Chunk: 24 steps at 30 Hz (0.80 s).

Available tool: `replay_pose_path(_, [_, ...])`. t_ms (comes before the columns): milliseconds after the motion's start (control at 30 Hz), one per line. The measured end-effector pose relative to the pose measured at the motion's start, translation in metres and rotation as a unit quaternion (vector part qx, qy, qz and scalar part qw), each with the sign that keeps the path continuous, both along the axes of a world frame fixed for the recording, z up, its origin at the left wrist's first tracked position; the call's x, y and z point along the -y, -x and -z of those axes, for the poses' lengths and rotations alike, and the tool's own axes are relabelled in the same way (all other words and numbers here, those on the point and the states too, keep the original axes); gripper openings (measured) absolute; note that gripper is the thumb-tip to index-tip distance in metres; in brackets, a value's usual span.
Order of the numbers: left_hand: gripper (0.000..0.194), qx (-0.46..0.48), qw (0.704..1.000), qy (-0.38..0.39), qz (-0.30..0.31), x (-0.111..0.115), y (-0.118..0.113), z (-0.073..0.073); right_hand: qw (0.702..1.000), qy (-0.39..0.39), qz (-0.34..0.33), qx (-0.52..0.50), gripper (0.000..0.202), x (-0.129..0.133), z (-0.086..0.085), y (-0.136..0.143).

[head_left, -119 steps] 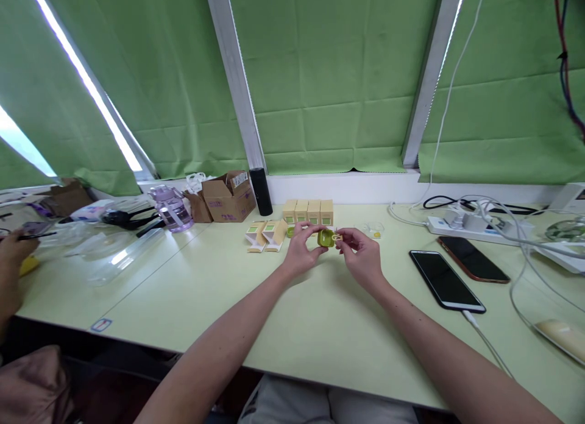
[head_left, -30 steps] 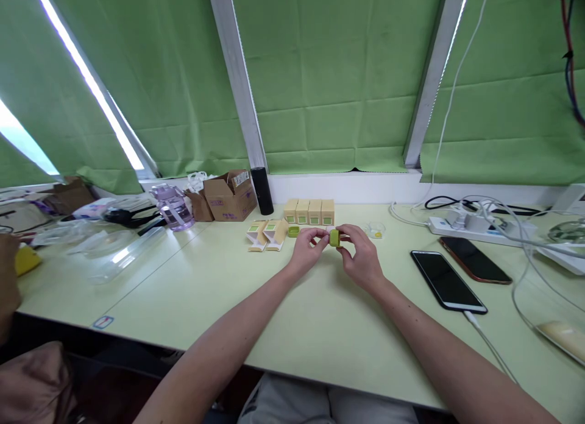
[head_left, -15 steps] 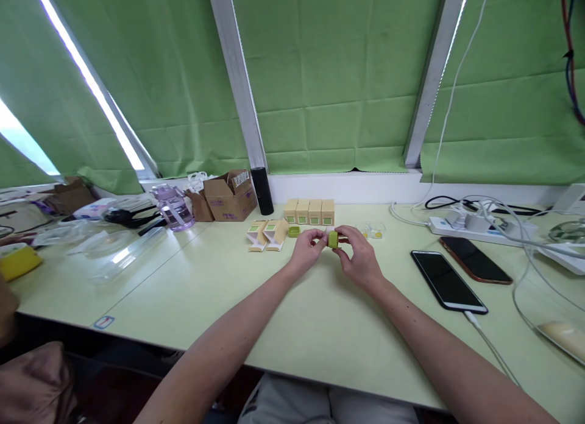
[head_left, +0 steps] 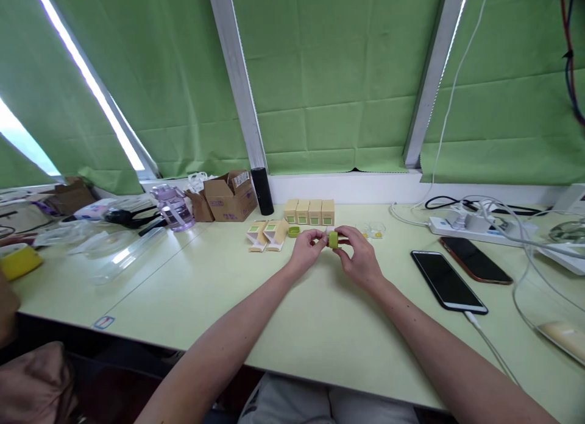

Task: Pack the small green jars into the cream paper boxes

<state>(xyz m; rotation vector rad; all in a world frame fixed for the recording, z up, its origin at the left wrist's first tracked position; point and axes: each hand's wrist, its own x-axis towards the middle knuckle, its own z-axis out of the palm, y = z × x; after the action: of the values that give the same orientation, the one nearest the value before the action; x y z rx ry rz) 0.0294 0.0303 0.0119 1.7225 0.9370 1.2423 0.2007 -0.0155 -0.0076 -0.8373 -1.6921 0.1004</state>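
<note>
A small green case (head_left: 333, 239) is gripped between the thumb and fingers of my right hand (head_left: 359, 257). My left hand (head_left: 307, 248) pinches a small pale piece (head_left: 328, 229) at the left side of the case. Behind my left hand, a green open tray-like part (head_left: 294, 231) lies on the table. Two opened cardboard boxes (head_left: 275, 234) with green labels are to its left. Several small closed boxes (head_left: 315, 212) stand in a row farther back. Clear plastic pieces with yellow spots (head_left: 375, 231) lie beyond my right hand.
Two phones (head_left: 450, 281) and a power strip (head_left: 479, 230) with tangled cables are at right. A black cylinder (head_left: 262, 191), cardboard carton (head_left: 231, 196) and purple bottle (head_left: 172, 208) stand at back left. Part of another person (head_left: 36, 381) shows at lower left.
The pale piece at the green case shows slightly more between my fingers. Both hands have stayed almost in place.
</note>
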Motion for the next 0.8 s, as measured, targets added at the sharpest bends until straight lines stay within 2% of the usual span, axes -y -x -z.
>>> replay_pose_path(800, [0.028,0.057,0.997,0.036,0.027,-0.0019,0.0013,0.0012,1.000,0.010,-0.005,-0.012,0.038,-0.0011,0.0013,-0.0011])
